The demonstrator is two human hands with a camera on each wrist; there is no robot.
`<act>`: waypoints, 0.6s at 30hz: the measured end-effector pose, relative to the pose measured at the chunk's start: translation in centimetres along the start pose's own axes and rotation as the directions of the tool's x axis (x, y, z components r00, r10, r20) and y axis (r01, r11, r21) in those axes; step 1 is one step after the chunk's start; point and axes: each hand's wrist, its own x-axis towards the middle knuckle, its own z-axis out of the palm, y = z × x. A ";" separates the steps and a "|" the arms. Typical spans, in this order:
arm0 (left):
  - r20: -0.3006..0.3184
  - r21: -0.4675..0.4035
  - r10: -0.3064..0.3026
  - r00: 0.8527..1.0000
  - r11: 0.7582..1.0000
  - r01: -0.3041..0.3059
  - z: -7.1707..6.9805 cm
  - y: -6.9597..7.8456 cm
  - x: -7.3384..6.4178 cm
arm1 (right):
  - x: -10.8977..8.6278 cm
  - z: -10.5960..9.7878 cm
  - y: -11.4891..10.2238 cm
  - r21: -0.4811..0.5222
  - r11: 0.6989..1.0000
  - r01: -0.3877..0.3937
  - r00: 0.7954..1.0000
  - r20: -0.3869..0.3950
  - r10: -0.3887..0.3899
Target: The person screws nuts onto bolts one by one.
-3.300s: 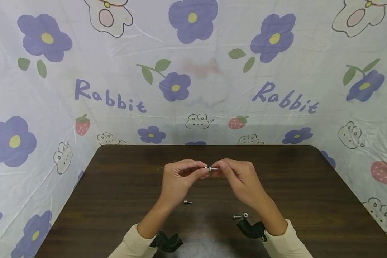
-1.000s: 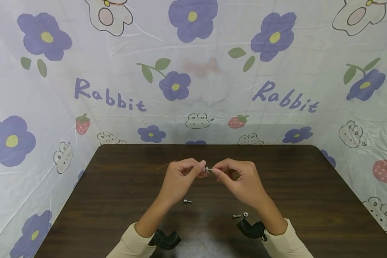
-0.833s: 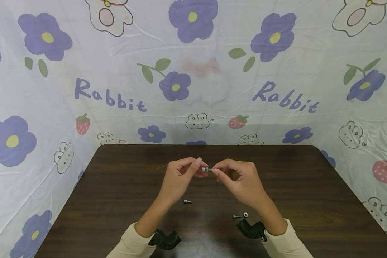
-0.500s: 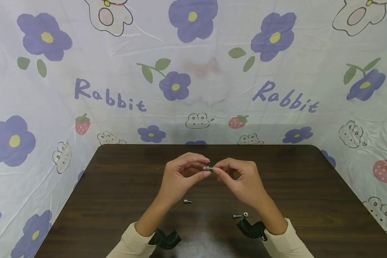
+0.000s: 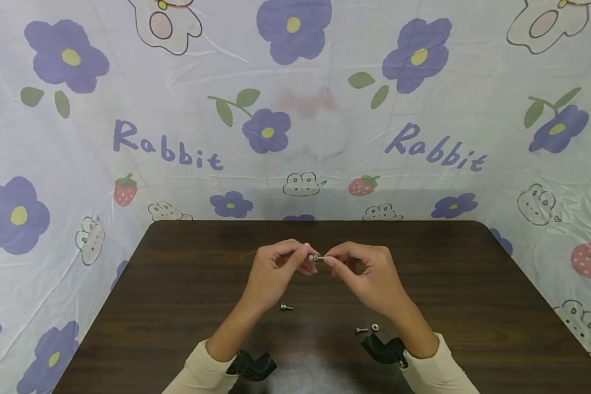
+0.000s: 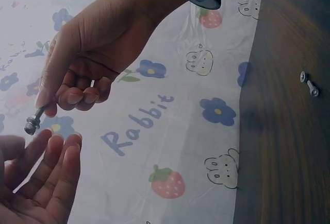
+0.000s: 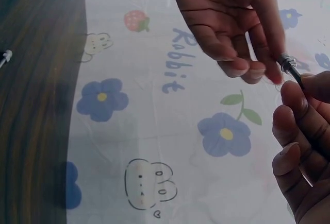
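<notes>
Over the table's middle, my right hand (image 5: 369,272) pinches the threaded end of a small metal screw (image 5: 315,258) between thumb and forefinger. The screw lies roughly level, head to the left, and ring-shaped hardware sits on its shank near the head; whether that is a nut or washers is unclear. My left hand (image 5: 274,268) is at the head end. In the left wrist view its fingers (image 6: 64,183) are extended beside the screw head and do not grip it. The right wrist view shows a left fingertip close to or touching the head (image 7: 286,61).
On the dark wooden table (image 5: 187,306) lies another screw (image 5: 287,307) below the left hand. A loose screw (image 5: 361,330) and a small metal ring or nut (image 5: 375,328) rest near the right wrist. A printed cloth (image 5: 325,137) hangs behind and at both sides.
The left hand held the head end earlier, then its thumb and fingers spread and came back near the head. The right hand keeps its pinch on the screw, almost in place.
</notes>
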 end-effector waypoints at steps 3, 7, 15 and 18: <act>-0.005 -0.006 -0.038 0.999 0.999 0.038 0.0 0.0 0.0 | 0.0 0.0 -0.1 -0.004 1.000 -0.002 1.000 -0.006 0.001; -0.023 -0.058 0.015 1.000 0.998 -0.016 -0.1 0.0 0.2 | 0.1 0.0 -0.2 -0.010 1.000 0.003 1.000 -0.013 -0.003; -0.007 -0.015 0.154 0.988 0.988 -0.154 -0.2 0.0 0.1 | 0.0 0.0 -0.1 -0.002 1.000 0.007 1.000 -0.017 -0.007; 0.009 0.018 0.179 0.984 0.984 -0.179 -0.2 -0.1 0.0 | 0.1 0.0 -0.1 -0.005 1.000 0.010 1.000 -0.019 -0.010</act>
